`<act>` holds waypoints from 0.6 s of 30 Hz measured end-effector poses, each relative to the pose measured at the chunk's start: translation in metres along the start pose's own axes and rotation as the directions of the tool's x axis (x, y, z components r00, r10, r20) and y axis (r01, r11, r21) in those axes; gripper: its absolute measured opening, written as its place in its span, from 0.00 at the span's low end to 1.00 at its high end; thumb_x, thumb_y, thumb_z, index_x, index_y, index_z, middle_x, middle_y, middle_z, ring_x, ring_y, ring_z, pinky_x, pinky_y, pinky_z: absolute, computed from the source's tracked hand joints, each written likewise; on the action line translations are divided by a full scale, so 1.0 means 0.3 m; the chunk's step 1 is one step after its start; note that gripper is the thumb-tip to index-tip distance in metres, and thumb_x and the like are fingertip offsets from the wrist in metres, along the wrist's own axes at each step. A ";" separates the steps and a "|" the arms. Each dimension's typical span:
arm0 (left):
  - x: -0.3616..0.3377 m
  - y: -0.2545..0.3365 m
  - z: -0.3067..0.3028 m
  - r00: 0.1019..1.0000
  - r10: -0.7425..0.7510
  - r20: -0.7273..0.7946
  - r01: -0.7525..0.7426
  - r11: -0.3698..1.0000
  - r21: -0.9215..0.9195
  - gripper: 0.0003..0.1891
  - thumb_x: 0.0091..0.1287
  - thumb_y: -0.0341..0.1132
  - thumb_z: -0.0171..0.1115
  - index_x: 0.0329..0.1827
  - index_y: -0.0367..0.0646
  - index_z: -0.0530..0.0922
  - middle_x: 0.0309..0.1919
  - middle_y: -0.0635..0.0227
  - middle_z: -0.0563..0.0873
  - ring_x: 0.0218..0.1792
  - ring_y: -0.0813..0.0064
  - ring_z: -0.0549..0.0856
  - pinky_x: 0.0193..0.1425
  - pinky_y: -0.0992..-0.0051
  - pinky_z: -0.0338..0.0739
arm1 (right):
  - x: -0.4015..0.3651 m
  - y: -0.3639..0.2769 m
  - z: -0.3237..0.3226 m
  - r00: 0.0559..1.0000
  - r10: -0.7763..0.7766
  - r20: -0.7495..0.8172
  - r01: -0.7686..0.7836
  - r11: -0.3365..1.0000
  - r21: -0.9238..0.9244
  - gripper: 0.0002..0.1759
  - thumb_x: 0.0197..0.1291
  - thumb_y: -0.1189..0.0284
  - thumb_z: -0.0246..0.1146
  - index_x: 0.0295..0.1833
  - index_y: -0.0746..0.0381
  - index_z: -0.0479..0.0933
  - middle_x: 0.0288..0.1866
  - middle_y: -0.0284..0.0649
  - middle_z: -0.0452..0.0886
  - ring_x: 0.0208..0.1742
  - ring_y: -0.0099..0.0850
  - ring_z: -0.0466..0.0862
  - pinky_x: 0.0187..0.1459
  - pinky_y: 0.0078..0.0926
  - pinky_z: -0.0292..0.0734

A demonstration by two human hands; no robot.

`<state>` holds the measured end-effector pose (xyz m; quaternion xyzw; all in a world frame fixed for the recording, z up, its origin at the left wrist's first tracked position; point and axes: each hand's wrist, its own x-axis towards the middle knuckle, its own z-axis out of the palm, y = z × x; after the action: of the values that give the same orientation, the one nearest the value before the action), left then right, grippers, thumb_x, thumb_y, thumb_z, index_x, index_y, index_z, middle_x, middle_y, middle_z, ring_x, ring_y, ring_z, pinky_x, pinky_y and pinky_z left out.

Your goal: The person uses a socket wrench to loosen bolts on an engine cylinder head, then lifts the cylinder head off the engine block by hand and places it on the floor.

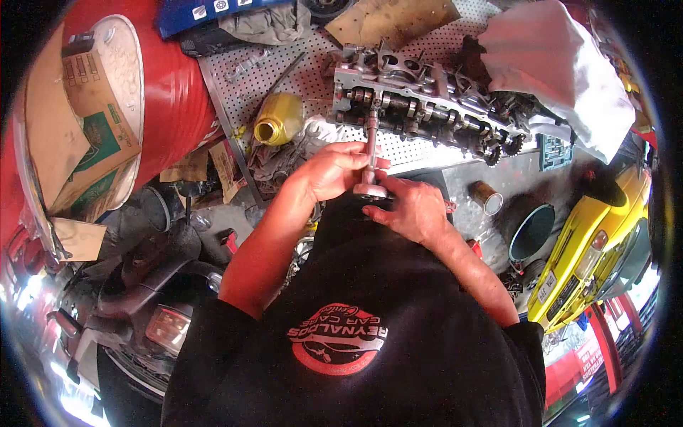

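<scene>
A metal cylinder head (427, 99) with camshafts lies on the perforated metal table. A long socket tool (372, 139) reaches from its left part toward my body, ending in a round ratchet head (370, 191). My left hand (340, 169) has its fingers wrapped round the tool's shaft. My right hand (416, 210) is closed on the ratchet end, thumb below and fingers above. The tip of the tool meets the cylinder head near the left camshaft end; the fastener there is hidden.
A yellow bottle (279, 119) and crumpled rags stand left of the cylinder head on the perforated table (235, 92). White cloth (555, 71) covers the right end. A red drum (171, 92) is at left, a can (486, 198) and bucket (532, 233) at right.
</scene>
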<state>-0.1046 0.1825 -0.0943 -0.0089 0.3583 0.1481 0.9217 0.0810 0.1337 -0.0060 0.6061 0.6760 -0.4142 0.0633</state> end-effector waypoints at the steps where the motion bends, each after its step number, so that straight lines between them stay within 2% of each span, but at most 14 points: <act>1: -0.002 0.005 -0.003 0.998 0.012 0.064 -0.009 0.999 -0.047 0.18 0.67 0.29 0.63 0.59 0.38 0.75 0.42 0.63 0.82 0.40 0.69 0.82 0.52 0.58 0.84 | -0.002 0.008 0.005 0.999 -0.004 -0.036 0.005 1.000 0.022 0.26 0.51 0.44 0.67 0.38 0.57 0.80 0.28 0.45 0.84 0.33 0.47 0.86 0.39 0.46 0.80; 2: 0.016 -0.012 -0.021 0.999 0.035 0.038 -0.034 0.999 -0.017 0.17 0.67 0.30 0.63 0.58 0.39 0.76 0.41 0.63 0.82 0.40 0.70 0.82 0.50 0.63 0.84 | -0.006 0.012 0.010 0.998 -0.005 -0.068 0.008 0.999 0.044 0.26 0.51 0.44 0.68 0.38 0.57 0.80 0.28 0.45 0.84 0.33 0.47 0.86 0.38 0.46 0.80; 6: 0.050 -0.032 -0.030 0.980 0.070 -0.187 -0.030 0.977 0.210 0.14 0.69 0.31 0.61 0.56 0.40 0.76 0.41 0.64 0.83 0.41 0.69 0.84 0.43 0.66 0.83 | -0.007 0.013 -0.007 0.999 0.047 0.004 -0.047 0.998 0.033 0.27 0.50 0.45 0.69 0.40 0.58 0.80 0.28 0.46 0.84 0.33 0.47 0.85 0.38 0.45 0.80; 9: 0.029 -0.019 0.005 0.990 0.034 -0.135 -0.025 0.998 0.066 0.13 0.68 0.31 0.62 0.54 0.39 0.77 0.40 0.64 0.83 0.40 0.70 0.83 0.41 0.67 0.83 | -0.006 0.019 0.006 0.999 0.006 -0.049 -0.004 1.000 0.028 0.27 0.50 0.46 0.69 0.41 0.59 0.80 0.28 0.46 0.84 0.33 0.47 0.85 0.38 0.46 0.80; 12: -0.023 0.022 0.075 0.999 0.047 -0.005 -0.047 0.998 -0.035 0.10 0.68 0.32 0.63 0.47 0.38 0.76 0.38 0.64 0.83 0.38 0.72 0.83 0.42 0.70 0.80 | -0.008 0.015 0.004 0.996 -0.002 -0.084 0.009 0.997 0.076 0.26 0.50 0.46 0.69 0.41 0.58 0.80 0.28 0.46 0.84 0.33 0.47 0.85 0.38 0.46 0.80; 15: 0.019 0.001 0.024 0.996 0.053 -0.070 -0.048 0.997 0.062 0.10 0.66 0.32 0.65 0.46 0.38 0.77 0.38 0.64 0.83 0.38 0.73 0.83 0.39 0.71 0.81 | -0.004 0.018 0.001 0.999 0.034 -0.034 -0.031 0.995 0.092 0.26 0.50 0.46 0.68 0.41 0.58 0.80 0.28 0.46 0.84 0.33 0.48 0.85 0.38 0.46 0.80; 16: 0.033 0.005 0.005 0.992 0.027 -0.122 -0.009 0.989 0.151 0.09 0.65 0.31 0.66 0.44 0.38 0.76 0.38 0.64 0.83 0.38 0.73 0.83 0.35 0.72 0.81 | -0.001 0.013 -0.010 0.998 0.059 -0.004 -0.059 0.995 0.085 0.26 0.50 0.46 0.68 0.41 0.58 0.80 0.28 0.46 0.84 0.33 0.48 0.85 0.38 0.46 0.80; 18: 0.049 -0.019 0.006 0.978 0.015 -0.209 0.024 0.983 0.183 0.13 0.63 0.32 0.68 0.47 0.39 0.77 0.40 0.66 0.83 0.39 0.73 0.82 0.39 0.70 0.80 | -0.004 0.014 -0.012 0.998 0.054 0.017 -0.055 0.997 0.055 0.26 0.50 0.46 0.68 0.41 0.58 0.80 0.28 0.46 0.84 0.32 0.48 0.85 0.38 0.46 0.80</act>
<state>-0.0916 0.1812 -0.1033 0.0602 0.4654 0.1103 0.8762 0.0864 0.1348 -0.0049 0.6228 0.6469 -0.4355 0.0628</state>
